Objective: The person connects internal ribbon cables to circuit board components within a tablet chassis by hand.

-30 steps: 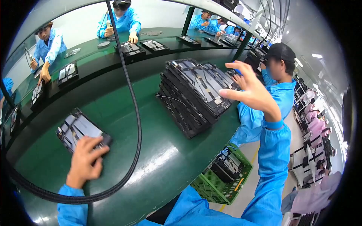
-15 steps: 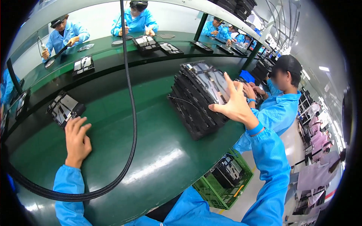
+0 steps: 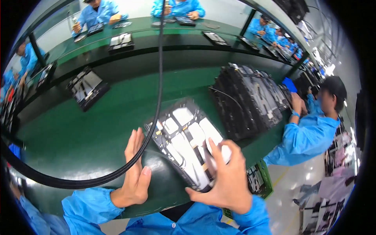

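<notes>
So the big change: half a second ago your right hand (image 3: pixel 231 180) was at the top of the stack (image 3: pixel 246 98), and now it's got a dark device panel (image 3: pixel 188 135) with pale blocks in the middle of the frame. Looks like a spread grip, thumb at the lower edge and fingers over the right side. Can't tell if the panel's fully down on the green bench (image 3: pixel 51 145). Your left hand (image 3: pixel 135 176) has come over from the other unit (image 3: pixel 86 88), which sits alone at upper left; it's empty, palm open just left of the panel. I'd read that as one piece off the pile and in hand. Black cable (image 3: pixel 160 78) crosses in front, btw.
</notes>
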The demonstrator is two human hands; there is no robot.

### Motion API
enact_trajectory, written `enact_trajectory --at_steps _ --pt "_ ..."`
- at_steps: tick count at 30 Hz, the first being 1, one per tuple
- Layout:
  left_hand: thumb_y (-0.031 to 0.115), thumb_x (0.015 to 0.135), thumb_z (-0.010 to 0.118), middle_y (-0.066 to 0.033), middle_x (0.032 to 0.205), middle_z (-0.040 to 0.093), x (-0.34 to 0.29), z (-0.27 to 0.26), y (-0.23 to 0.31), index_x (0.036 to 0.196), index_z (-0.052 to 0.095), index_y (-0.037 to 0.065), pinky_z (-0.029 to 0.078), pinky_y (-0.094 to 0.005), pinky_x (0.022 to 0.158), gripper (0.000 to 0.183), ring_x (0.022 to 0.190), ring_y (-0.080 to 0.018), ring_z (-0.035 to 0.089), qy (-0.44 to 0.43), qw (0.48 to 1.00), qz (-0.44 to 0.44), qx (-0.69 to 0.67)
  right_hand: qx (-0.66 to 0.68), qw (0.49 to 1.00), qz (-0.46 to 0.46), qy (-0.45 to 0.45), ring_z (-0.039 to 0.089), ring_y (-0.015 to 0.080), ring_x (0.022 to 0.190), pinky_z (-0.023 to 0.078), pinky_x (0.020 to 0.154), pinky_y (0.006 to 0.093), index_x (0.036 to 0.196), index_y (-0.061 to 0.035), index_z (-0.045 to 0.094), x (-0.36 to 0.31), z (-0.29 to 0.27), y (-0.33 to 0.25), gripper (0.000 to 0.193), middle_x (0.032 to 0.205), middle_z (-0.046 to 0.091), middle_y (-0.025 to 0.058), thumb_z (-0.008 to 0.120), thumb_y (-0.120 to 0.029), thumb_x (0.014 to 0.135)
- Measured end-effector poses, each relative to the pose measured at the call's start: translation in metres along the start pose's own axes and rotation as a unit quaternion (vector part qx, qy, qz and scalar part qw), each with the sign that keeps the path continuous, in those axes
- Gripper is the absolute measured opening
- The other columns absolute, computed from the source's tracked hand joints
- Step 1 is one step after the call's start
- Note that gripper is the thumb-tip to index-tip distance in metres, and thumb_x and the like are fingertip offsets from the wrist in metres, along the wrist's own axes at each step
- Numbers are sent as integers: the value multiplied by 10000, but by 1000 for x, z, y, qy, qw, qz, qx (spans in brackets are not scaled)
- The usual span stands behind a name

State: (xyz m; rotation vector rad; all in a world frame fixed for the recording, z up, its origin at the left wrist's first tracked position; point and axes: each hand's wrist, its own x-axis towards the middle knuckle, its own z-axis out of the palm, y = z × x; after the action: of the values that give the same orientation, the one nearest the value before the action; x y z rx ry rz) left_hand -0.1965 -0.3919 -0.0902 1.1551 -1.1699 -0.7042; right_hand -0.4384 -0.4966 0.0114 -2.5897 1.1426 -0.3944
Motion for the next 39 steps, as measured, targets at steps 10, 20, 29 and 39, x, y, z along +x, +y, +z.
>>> enact_trajectory --at_steps 10,20,29,39 --pt "-82 849 625 -268 1641 551 12 -32 -21 1736 268 38 334 -484 1321 963 1564 -424 494 -80 979 -100 160 55 959 73 -269 682 341 1026 584 833 452 1497 -31 652 -18 12 -18 844 1141 673 186 935 -474 836" --pt "-47 815 726 -193 1726 452 26 -66 -24 1677 447 32 316 -515 1336 910 1581 -413 416 -273 942 -74 179 227 940 -247 -61 577 389 1209 487 1062 501 1080 -75 720 94 125 29 208 1212 644 124 819 -152 915" --pt "-28 805 793 -178 1704 481 32 -66 -31 1669 479 76 250 -560 1334 925 1587 -404 413 -288 931 -67 214 234 919 -312 -64 576 387 1261 479 1051 522 969 -71 687 114 144 42 216 1172 648 109 853 -77 830" --pt "28 880 825 -179 1697 438 41 -64 -33 1710 426 98 232 -589 1344 924 1565 -451 395 -312 923 -103 199 271 920 -273 -73 584 356 1202 517 994 488 883 -74 705 111 141 53 214 1147 623 89 898 -63 791"
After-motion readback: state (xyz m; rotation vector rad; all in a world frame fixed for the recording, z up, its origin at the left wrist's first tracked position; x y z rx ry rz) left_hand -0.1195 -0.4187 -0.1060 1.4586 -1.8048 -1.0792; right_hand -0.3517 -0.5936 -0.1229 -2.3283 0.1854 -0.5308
